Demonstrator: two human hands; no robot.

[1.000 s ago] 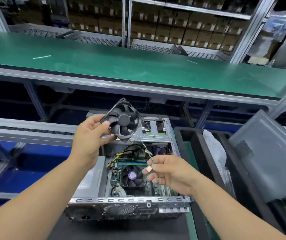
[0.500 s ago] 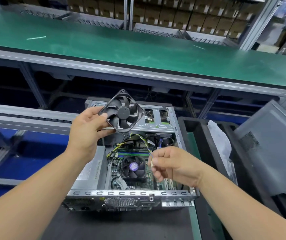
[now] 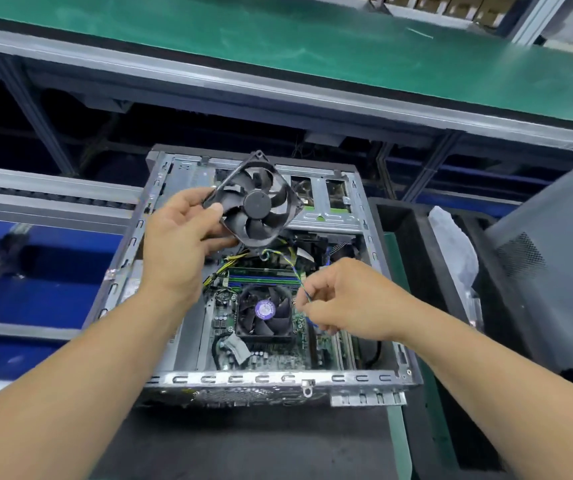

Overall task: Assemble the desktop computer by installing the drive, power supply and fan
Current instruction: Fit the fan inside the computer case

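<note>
Black case fan (image 3: 259,202), centre of frame, above the open computer case (image 3: 271,379) (lid off, motherboard exposed); left hand (image 3: 181,240) fingers grip its frame edge. Fan cable (image 3: 295,268), lower centre-right: pinched by right hand (image 3: 347,299) fingers above the CPU cooler (image 3: 264,315).

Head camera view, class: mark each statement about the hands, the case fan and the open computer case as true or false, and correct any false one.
1. The left hand holds the black case fan above the open computer case. True.
2. The right hand is empty and flat. False: its fingers pinch the fan cable.
3. The case fan is already screwed into the case. False: it is held in the air, clear of the case.
4. A CPU cooler with a purple centre label sits on the motherboard. True.
5. The fan cable is a single red wire. False: it is a twist of several colours.
</note>
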